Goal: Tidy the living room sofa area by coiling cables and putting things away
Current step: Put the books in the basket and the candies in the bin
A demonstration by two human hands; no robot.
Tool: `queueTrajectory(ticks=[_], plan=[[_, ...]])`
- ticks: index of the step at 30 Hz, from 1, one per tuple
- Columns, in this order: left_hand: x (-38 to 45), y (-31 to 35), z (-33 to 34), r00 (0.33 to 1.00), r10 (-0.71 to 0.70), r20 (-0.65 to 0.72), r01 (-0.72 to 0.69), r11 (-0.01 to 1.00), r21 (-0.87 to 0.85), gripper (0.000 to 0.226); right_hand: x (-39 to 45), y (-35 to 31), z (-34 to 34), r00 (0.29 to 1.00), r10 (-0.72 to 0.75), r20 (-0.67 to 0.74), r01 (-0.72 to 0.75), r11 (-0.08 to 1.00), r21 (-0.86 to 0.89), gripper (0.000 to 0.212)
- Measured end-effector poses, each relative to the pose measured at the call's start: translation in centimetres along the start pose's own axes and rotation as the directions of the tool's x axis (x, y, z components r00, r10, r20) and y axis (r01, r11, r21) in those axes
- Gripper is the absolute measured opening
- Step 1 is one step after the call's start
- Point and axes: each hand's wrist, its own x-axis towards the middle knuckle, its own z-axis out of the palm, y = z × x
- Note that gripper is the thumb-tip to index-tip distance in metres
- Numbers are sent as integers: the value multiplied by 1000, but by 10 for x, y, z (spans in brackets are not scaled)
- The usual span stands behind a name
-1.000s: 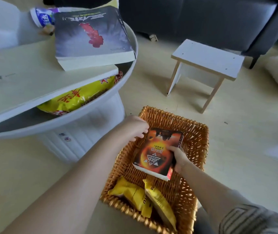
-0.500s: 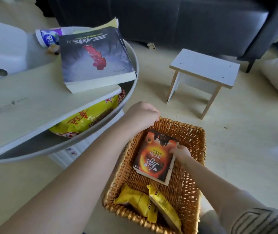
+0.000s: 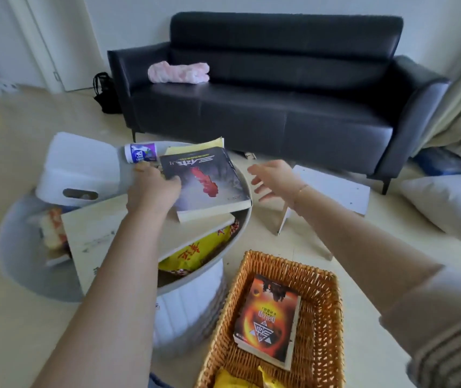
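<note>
Head view: the left hand (image 3: 152,191) lies on the near left corner of the dark book (image 3: 205,182). Its fingers (image 3: 173,182) curl over the cover edge, and whether the grip has closed cannot be told. The right hand (image 3: 272,179) is in the air just right of that book, fingers (image 3: 255,175) spread and relaxed, holding nothing.

Change noted: 1 second ago both hands were down in the wicker basket (image 3: 327,317), setting the orange book (image 3: 268,320) in place. That book now lies flat inside the basket, released, with yellow snack packets (image 3: 240,380) at the basket's near end. Both hands have come up to the round bench (image 3: 13,247). In my judgement 1 book is put away and the dark book is the next to go.

The dark book lies on a yellow booklet (image 3: 195,147) and a pale board (image 3: 106,233) on the bench top. A white and purple bottle (image 3: 141,152) lies on its side just beyond the left hand. A white box (image 3: 79,166) stands at the far left. A yellow snack bag (image 3: 195,252) sits under the board.

Beyond the bench stand a black sofa (image 3: 265,107) carrying a pink cloth (image 3: 178,72), a small white stool (image 3: 332,189), and a white pillow (image 3: 450,205) on the floor. No cable can be made out in this view.
</note>
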Motion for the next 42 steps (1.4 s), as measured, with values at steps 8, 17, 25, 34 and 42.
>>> queueTrajectory(ticks=[8,17,25,34,42], plan=[[-2,-21,14,927,-117,357,318,751,-579,61,-12,-5,46,998,57,34,-49,978,-202,25],[9,-37,-17,867,-157,474,376,830,-412,47,-55,-5,49,961,127,244,-179,963,203,29],[28,-40,-56,945,-7,328,-8,999,45,41,-104,5,82,759,179,626,-340,929,146,25],[46,-46,-49,933,41,358,-94,987,134,40,-106,11,78,844,235,482,-531,495,688,43],[63,-56,-82,924,52,378,-112,984,139,48,-103,3,78,796,285,533,-603,434,669,62]])
